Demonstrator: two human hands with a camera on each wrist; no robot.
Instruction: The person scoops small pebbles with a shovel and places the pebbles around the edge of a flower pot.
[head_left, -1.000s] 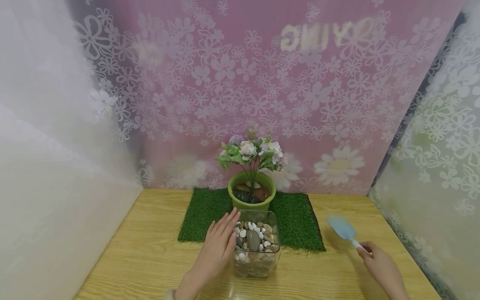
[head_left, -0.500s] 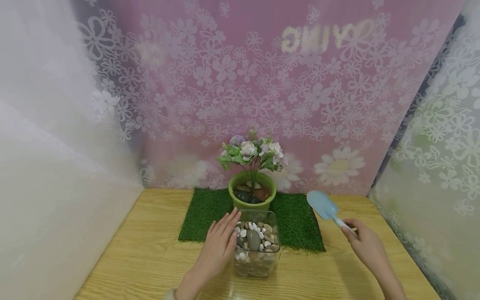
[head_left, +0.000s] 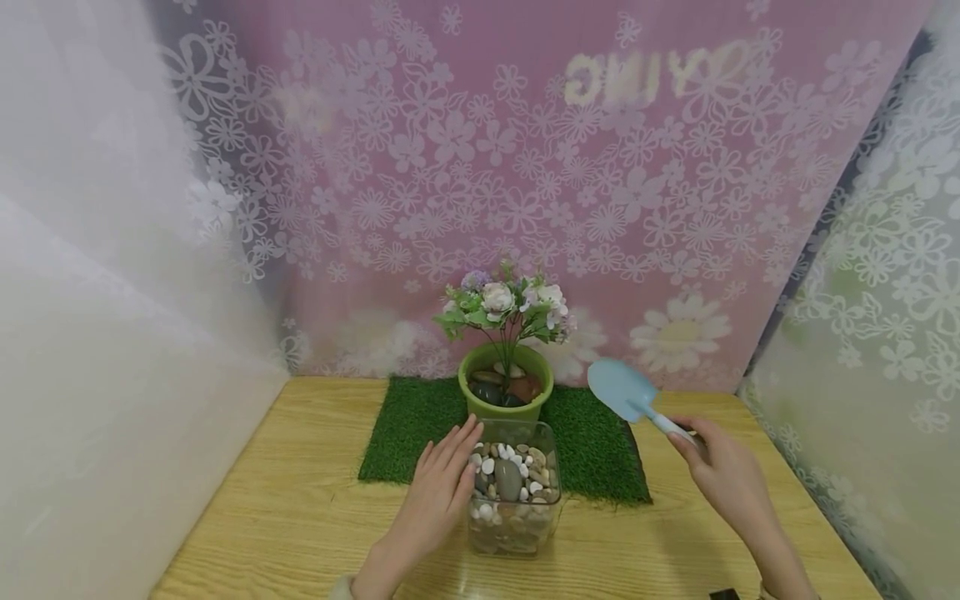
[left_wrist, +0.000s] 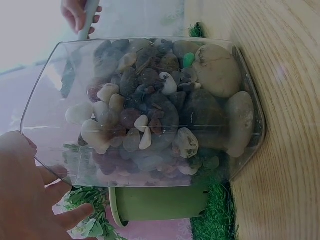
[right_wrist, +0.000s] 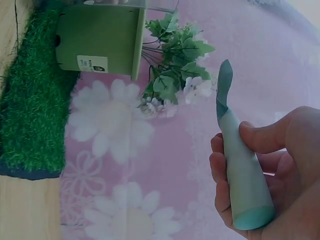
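Observation:
My right hand grips the white handle of a small blue garden trowel, its blade raised and pointing left toward the flowerpot. In the right wrist view the fingers wrap round the handle. My left hand rests with straight fingers against the left side and rim of a clear square container. Pebbles of white, brown and grey fill its lower part, with a large grey stone on top. Behind it stands a green flowerpot holding artificial flowers and large stones.
The pot stands on a green artificial grass mat laid on the wooden table. A pink flowered curtain hangs behind, with pale sheets at both sides. A small dark object shows at the bottom edge.
My right hand has lifted the trowel and moved it left and away from me, from beside the mat to above its right edge. The left hand stays at the container.

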